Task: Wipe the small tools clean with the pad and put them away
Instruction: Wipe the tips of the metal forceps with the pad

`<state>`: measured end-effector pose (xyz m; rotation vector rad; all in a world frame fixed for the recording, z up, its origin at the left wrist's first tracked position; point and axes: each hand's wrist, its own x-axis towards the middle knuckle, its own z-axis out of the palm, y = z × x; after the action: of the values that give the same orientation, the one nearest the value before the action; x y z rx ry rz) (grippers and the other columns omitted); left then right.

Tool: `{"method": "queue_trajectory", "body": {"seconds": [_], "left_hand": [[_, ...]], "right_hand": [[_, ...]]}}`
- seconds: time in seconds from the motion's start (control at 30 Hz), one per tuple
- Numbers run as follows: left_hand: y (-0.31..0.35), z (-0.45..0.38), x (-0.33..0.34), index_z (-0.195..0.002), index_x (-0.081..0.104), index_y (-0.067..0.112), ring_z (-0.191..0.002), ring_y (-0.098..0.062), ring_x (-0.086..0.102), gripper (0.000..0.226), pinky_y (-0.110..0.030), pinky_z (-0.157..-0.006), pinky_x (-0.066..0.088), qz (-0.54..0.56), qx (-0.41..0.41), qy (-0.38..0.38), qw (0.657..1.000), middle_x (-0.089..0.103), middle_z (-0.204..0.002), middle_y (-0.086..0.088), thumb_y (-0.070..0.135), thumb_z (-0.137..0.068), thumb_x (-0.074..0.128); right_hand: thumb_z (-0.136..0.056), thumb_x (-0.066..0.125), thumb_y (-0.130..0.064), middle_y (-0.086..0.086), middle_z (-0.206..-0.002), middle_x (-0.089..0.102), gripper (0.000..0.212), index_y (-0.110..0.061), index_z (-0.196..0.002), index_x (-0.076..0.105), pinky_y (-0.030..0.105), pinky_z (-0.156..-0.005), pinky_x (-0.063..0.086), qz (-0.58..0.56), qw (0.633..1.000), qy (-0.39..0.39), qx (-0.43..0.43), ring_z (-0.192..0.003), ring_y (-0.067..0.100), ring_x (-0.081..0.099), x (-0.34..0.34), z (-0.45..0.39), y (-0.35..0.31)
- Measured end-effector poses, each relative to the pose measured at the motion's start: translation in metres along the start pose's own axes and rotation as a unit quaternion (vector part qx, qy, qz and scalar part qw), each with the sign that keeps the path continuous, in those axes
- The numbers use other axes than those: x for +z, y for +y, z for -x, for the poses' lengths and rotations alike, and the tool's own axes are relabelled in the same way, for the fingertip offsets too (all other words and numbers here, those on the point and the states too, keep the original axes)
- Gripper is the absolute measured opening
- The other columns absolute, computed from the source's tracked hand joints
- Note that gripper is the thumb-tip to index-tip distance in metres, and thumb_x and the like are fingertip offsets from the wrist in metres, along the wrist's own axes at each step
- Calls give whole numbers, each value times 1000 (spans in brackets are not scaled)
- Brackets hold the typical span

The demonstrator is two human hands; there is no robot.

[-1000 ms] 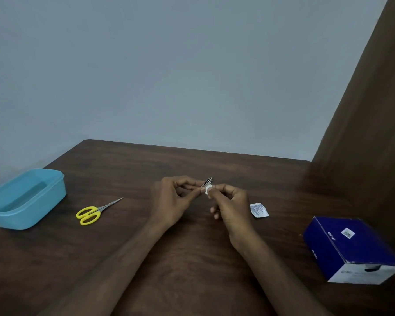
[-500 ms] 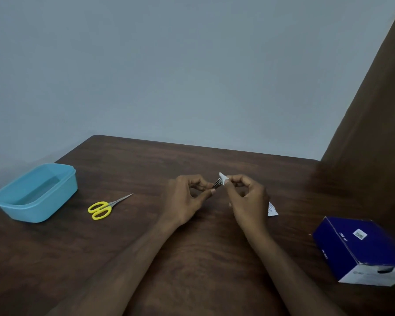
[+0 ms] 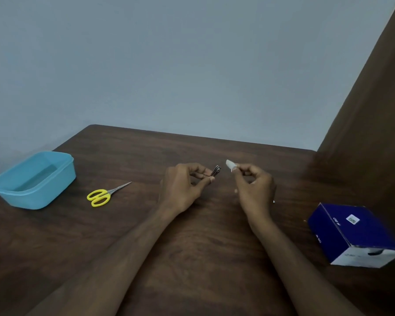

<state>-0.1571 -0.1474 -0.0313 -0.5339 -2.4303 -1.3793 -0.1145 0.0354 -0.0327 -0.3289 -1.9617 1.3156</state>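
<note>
From the head camera we see a dark wooden table (image 3: 192, 258) with a visible grain, set against a plain grey-blue wall. At its left edge sits a light blue plastic tub (image 3: 33, 179), rectangular with rounded corners. Just right of it lie small scissors (image 3: 105, 194) with yellow loop handles and thin steel blades. At the right stands a glossy dark blue cardboard box (image 3: 354, 233) with a white end face.

Both forearms reach in from below. The left hand (image 3: 184, 185) is raised above the table, its thumb and curled fingers pinching a small metal tool (image 3: 215, 170) that looks like a nail clipper, its tip pointing up and right. The right hand (image 3: 254, 185) hovers beside it, fingers curled, pinching a small white pad (image 3: 230, 164). Pad and tool are near each other but apart.
</note>
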Motion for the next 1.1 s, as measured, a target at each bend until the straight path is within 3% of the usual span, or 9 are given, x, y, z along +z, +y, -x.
{"method": "queue_trajectory", "body": {"seconds": [0.13, 0.2, 0.47, 0.63, 0.77, 0.87, 0.97, 1.1], "left_hand": [[-1, 1, 0, -94, 82, 39, -72, 7, 73, 12, -38, -68, 65, 11, 18, -10, 1000, 77, -82, 26, 42, -85, 90], [-2, 1, -1, -90, 81, 39, -73, 9, 73, 10, -36, -65, 64, -1, 27, -8, 1000, 77, -82, 27, 44, -86, 88], [4, 12, -1, -87, 77, 40, -66, 7, 69, 12, -19, -57, 47, -124, 76, 41, 989, 72, -78, 34, 48, -85, 86], [7, 14, -4, -86, 80, 37, -68, 9, 70, 13, -11, -56, 44, -78, 77, 59, 992, 74, -81, 32, 46, -83, 89], [5, 16, -8, -77, 76, 44, -70, 11, 71, 16, -18, -57, 53, -63, 57, 63, 994, 74, -79, 31, 47, -82, 90], [7, 16, -9, -74, 70, 51, -70, 10, 72, 22, -22, -58, 57, -38, 56, 48, 997, 75, -79, 29, 48, -82, 90], [8, 17, -8, -81, 79, 41, -67, 8, 71, 12, -14, -57, 50, -23, 61, 32, 997, 76, -81, 28, 48, -83, 89], [2, 13, -8, -86, 83, 32, -70, 4, 73, 8, -18, -61, 53, -1, 45, 18, 999, 78, -82, 23, 37, -86, 89]], "right_hand": [[-94, 77, -17, -6, -70, 75, 12, -23, -83, 80, 25, -48, 43, -62, 988, -132, 44, -44, 12, 62, 9, 10, -5], [-93, 78, -17, -8, -68, 74, 14, -23, -81, 80, 23, -46, 43, -57, 985, -154, 47, -43, 12, 61, 12, 13, -7], [-88, 87, -32, -9, -83, 79, 9, -26, -86, 80, 20, -48, 47, -69, 987, -140, 39, -44, 12, 65, 6, 16, -14], [-93, 82, -32, -11, -88, 80, 5, -27, -91, 81, 24, -51, 48, -97, 984, -141, 43, -43, 12, 63, 7, 21, -16], [-95, 77, -42, -8, -83, 78, 19, -26, -89, 83, 24, -53, 46, -54, 981, -188, 16, -43, 10, 63, 5, 24, -19], [-90, 83, -38, -11, -80, 78, 11, -28, -88, 81, 24, -55, 48, -60, 986, -158, 19, -46, 8, 65, 4, 23, -21], [-85, 88, -31, -11, -79, 78, 9, -31, -84, 79, 32, -65, 56, -100, 986, -127, 33, -57, 5, 64, 5, 19, -18], [-87, 87, -30, -5, -80, 78, 10, -24, -88, 79, 29, -55, 49, -95, 975, -196, 42, -45, 10, 61, 4, 20, -18]]}}
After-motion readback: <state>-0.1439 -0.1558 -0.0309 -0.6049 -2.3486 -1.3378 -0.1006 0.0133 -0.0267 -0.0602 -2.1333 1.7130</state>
